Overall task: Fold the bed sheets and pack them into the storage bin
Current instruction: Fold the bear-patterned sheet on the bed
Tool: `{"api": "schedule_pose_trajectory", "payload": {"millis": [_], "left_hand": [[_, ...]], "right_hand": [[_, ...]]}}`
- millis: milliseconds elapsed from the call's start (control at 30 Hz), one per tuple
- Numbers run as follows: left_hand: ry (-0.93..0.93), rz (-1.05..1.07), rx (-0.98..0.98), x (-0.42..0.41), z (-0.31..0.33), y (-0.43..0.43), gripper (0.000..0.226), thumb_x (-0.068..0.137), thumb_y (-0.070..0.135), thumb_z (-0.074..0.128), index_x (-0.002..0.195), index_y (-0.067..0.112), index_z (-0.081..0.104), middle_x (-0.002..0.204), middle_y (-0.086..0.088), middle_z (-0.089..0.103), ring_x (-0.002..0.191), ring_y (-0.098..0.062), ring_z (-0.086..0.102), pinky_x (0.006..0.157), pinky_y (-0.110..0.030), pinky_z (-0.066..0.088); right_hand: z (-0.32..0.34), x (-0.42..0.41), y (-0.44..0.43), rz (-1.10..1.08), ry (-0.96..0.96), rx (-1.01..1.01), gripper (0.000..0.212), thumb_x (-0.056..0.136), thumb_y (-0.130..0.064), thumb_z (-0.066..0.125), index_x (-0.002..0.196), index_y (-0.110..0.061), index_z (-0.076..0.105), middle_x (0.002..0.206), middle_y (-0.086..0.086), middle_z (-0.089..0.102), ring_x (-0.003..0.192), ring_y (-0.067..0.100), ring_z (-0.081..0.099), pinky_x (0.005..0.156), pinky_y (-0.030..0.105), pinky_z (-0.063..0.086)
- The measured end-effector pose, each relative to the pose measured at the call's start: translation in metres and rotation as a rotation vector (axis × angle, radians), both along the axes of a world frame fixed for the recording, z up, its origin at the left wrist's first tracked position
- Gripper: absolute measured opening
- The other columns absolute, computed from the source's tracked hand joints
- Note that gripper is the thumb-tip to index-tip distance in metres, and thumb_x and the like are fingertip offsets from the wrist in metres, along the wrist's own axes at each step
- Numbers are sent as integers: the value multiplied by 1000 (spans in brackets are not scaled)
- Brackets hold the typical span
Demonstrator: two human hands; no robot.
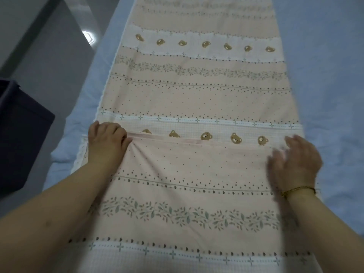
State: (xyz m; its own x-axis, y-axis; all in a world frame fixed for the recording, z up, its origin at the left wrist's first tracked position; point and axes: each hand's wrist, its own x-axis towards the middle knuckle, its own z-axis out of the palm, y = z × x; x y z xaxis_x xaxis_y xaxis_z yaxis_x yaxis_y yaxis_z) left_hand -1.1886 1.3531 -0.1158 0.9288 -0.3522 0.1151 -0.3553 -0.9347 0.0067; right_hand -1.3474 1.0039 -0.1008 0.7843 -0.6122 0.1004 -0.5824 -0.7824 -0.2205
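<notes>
The sheet [197, 99] lay in a long strip on the bed [325, 75], soft, light and likely to slide. The left hand [107, 138] pinched its folded hem; the right hand [295, 160], blurred, spread open. I'd have gripped the hem corners.

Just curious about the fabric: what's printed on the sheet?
The long bed sheet shows peach and white bands, brown bear faces, dots, leafy vines; head view.

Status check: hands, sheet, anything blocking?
Left hand grips bed sheet at its folded edge. Right hand open, blurred, over sheet's right side. Storage bin beside the bed, nothing blocking.
</notes>
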Motion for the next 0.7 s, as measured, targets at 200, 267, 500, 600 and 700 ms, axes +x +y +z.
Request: {"api": "schedule_pose_trajectory", "payload": {"millis": [200, 267, 500, 600, 700], "left_hand": [[160, -42, 119, 12, 20, -1, 40, 82, 47, 61, 84, 8, 67, 85, -7, 63, 103, -28, 51, 105, -33, 4], [228, -89, 175, 20, 27, 3, 45, 79, 55, 58, 86, 12, 68, 80, -1, 56, 105, -22, 49, 104, -31, 3], [-65, -99, 92, 21, 20, 11, 22, 79, 22, 70, 79, 1, 65, 87, -18, 64, 103, -34, 50, 103, -37, 5], [-59, -37, -119, -26, -1, -5, 31, 91, 18, 46, 118, 6, 54, 130, -22, 52, 126, -35, 39, 109, -30, -9], [156, -205, -92, -83, -21, -24, 47, 99, 40, 17, 128, 14, 42, 133, -17, 51, 126, -31, 38, 112, -30, -3]], "right_hand": [[-11, 28, 30, 445, 219, 22, 48, 76, -44, 50, 104, -9, 67, 105, 12, 64, 115, 34, 49, 105, 34, 8], [-14, 32, 27, 449, 181, -11, 28, 80, -32, 61, 91, -8, 70, 94, 11, 65, 104, 35, 54, 104, 37, 15], [-21, 40, 39, 311, 70, -155, 33, 84, -24, 41, 82, -7, 68, 93, 16, 66, 98, 38, 59, 98, 38, 15], [-25, 37, 81, 85, 53, -37, 44, 96, -25, 34, 136, -9, 40, 148, 18, 29, 139, 33, 19, 110, 29, -13], [-31, 17, 152, 389, 111, 28, 59, 87, -42, 30, 137, -10, 32, 145, 17, 31, 133, 30, 22, 112, 36, -5]]}}
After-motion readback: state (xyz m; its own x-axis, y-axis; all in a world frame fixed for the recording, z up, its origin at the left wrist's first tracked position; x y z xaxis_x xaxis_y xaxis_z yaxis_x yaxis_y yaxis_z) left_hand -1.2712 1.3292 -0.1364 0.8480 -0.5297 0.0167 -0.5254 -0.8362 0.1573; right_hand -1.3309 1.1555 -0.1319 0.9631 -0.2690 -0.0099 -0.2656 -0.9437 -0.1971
